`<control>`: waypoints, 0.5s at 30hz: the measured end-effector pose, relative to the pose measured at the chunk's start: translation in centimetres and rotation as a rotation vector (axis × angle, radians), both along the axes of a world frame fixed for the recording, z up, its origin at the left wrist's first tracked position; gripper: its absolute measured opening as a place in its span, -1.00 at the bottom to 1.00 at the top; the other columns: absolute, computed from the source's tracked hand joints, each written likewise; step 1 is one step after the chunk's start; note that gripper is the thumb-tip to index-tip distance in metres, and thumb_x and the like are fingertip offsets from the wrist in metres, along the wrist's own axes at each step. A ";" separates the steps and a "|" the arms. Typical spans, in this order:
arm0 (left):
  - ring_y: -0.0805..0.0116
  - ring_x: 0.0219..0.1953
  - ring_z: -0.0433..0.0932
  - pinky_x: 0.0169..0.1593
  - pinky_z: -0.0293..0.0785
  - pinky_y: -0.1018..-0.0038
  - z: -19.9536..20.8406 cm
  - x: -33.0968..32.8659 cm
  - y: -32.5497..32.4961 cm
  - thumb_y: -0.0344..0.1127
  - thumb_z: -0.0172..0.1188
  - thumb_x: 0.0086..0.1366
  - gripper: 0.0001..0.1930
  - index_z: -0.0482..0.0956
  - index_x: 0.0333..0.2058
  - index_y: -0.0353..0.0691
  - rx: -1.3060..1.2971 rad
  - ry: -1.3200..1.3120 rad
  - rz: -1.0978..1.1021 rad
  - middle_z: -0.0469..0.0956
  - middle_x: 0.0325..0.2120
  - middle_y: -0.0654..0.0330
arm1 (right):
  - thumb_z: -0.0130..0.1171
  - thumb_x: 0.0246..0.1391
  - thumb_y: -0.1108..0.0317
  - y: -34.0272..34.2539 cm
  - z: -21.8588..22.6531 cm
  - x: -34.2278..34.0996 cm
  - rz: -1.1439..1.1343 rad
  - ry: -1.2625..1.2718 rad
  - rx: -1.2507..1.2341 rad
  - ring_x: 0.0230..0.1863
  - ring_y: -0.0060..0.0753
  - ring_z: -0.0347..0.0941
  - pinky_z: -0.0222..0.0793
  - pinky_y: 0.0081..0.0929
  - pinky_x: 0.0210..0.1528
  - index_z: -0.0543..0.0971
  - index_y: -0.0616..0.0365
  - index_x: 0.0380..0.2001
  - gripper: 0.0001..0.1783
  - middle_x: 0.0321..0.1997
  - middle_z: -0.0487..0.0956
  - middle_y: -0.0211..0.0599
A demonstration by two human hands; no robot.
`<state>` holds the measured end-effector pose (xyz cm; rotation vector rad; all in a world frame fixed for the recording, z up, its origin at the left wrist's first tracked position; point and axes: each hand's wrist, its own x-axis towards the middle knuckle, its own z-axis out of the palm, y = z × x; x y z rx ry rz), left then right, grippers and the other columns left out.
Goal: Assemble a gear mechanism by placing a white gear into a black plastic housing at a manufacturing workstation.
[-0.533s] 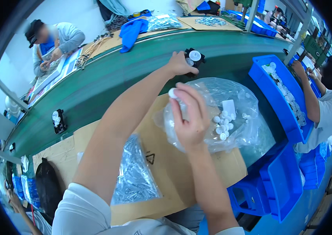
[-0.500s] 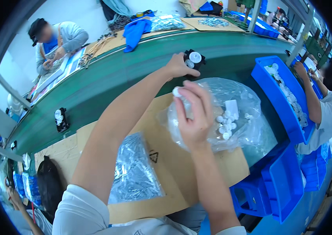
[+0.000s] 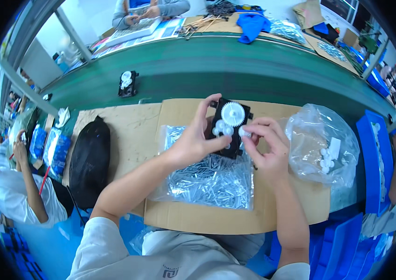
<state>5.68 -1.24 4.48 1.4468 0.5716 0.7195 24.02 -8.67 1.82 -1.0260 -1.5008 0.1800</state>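
My left hand (image 3: 192,143) grips a black gearbox housing (image 3: 235,134) from its left side, thumb across the lower front and fingers behind. On the housing sit a large white gear (image 3: 233,114) and several smaller white gears (image 3: 222,127). Pinched between thumb and fingers of my right hand (image 3: 272,150) is a small white gear (image 3: 244,131), held at the housing's right edge; whether it touches the housing I cannot tell. Below the housing lies a clear bag of metal pins or screws (image 3: 207,184). An open clear plastic bag (image 3: 303,133) with loose white gears (image 3: 327,161) rests to the right.
Cardboard (image 3: 198,221) covers the work surface. Another black gearbox (image 3: 127,84) stands on the green conveyor belt (image 3: 179,77). A black pouch (image 3: 90,161) lies left; a blue bin (image 3: 373,163) stands right. Co-workers sit across the belt and on both sides.
The gearbox has come from over the belt to above the cardboard in my left hand. My right hand has brought the small gear to its edge. The view has shifted.
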 end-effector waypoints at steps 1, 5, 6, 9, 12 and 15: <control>0.19 -0.05 0.49 0.01 0.46 0.39 -0.3 -0.8 -0.6 -0.55 0.26 0.13 -0.18 -0.05 0.28 -0.35 0.001 -0.048 -0.009 0.43 -0.05 -0.10 | 0.35 -0.12 0.68 -0.1 -0.1 -0.6 0.066 -0.031 -0.031 -0.42 -0.54 0.35 0.36 -0.64 -0.38 0.63 0.20 -0.24 -0.69 -0.18 0.52 -0.36; 0.18 0.02 0.44 0.09 0.41 0.37 -1.4 -2.1 -2.3 -0.58 0.25 0.12 -0.13 -0.09 0.32 -0.31 0.047 -0.037 0.048 0.37 0.04 -0.09 | 0.37 -0.14 0.68 -0.4 0.0 -2.1 0.092 -0.054 -0.077 -0.43 -0.53 0.35 0.35 -0.64 -0.39 0.65 0.18 -0.29 -0.71 -0.22 0.53 -0.38; 0.17 0.05 0.42 0.12 0.39 0.36 -1.6 -2.2 -2.4 -0.59 0.25 0.11 -0.12 -0.10 0.33 -0.30 0.068 -0.033 0.059 0.35 0.06 -0.09 | 0.38 -0.14 0.67 -0.3 0.1 -2.2 0.092 -0.063 -0.087 -0.44 -0.53 0.35 0.34 -0.64 -0.39 0.65 0.18 -0.30 -0.72 -0.24 0.54 -0.39; 0.15 0.07 0.39 0.15 0.36 0.34 -2.4 -2.4 -2.5 -0.57 0.28 0.10 -0.10 -0.10 0.33 -0.29 0.142 -0.045 0.097 0.30 0.10 -0.09 | 0.39 -0.15 0.66 -0.1 -0.2 -2.6 0.072 -0.130 -0.024 -0.44 -0.51 0.36 0.34 -0.63 -0.40 0.66 0.17 -0.32 -0.73 -0.26 0.54 -0.40; 0.13 0.10 0.36 0.17 0.33 0.32 -3.0 -2.4 -2.4 -0.55 0.30 0.08 -0.08 -0.10 0.33 -0.28 0.222 -0.042 0.131 0.25 0.13 -0.10 | 0.40 -0.16 0.66 -0.1 -0.5 -2.9 0.048 -0.182 0.045 -0.44 -0.50 0.37 0.34 -0.62 -0.40 0.67 0.16 -0.33 -0.74 -0.29 0.54 -0.40; 0.11 0.11 0.35 0.19 0.30 0.30 -3.4 -2.1 -2.2 -0.52 0.32 0.06 -0.05 -0.11 0.34 -0.27 0.415 0.027 0.222 0.24 0.13 -0.09 | 0.41 -0.16 0.64 -0.5 -0.7 -3.2 0.012 -0.174 0.022 -0.42 -0.48 0.39 0.35 -0.59 -0.40 0.68 0.17 -0.33 -0.74 -0.29 0.54 -0.41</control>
